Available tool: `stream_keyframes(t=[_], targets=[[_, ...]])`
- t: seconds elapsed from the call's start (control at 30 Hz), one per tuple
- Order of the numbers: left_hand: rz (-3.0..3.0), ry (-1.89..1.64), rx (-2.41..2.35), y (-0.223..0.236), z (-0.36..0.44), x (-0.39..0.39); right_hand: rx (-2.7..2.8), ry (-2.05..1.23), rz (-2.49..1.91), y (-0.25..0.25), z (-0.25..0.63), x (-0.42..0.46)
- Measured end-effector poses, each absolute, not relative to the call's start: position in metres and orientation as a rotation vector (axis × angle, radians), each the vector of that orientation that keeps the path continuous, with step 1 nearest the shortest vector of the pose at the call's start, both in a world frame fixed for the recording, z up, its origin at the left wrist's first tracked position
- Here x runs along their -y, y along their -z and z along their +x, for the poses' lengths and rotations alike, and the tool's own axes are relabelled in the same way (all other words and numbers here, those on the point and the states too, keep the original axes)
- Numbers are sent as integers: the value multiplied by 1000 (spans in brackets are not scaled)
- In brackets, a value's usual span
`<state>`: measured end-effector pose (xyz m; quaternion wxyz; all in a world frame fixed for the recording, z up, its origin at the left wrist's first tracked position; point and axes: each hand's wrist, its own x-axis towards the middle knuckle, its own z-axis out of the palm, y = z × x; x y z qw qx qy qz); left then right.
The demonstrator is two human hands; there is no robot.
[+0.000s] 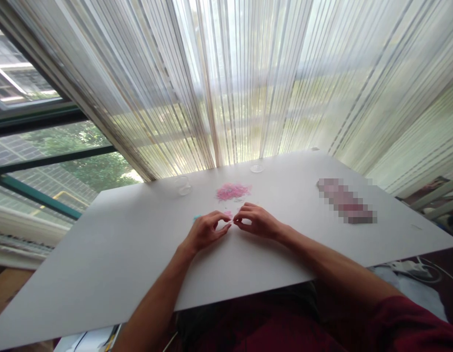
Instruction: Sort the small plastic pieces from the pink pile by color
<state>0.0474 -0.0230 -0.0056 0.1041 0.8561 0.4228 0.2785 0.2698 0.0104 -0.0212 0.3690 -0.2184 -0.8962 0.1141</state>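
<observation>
A loose heap of small pink bands or beads (233,191) lies on the white table (101,244), just beyond my hands. My left hand (205,232) rests on the table with its fingers curled inward, and a small cyan item (196,217) pokes out beyond its knuckles. My right hand (258,221) faces it, with the fingertips of both hands almost meeting. A small pink bit (228,214) lies right by the left fingertips. Whether either hand holds it is hidden.
A clear plastic cup (183,186) and a clear round dish (256,168) stand near the table's far edge. A pixelated pinkish oblong object (346,200) lies to the right. Sheer striped curtains (226,83) and a window (57,151) are beyond the table.
</observation>
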Motion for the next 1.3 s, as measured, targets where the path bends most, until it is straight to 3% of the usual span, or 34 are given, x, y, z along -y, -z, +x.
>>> stream_keyframes(t=[1.3], targets=[[2630,-886,-1330,6,42,19,2281,-205,-677,20,277,-18]])
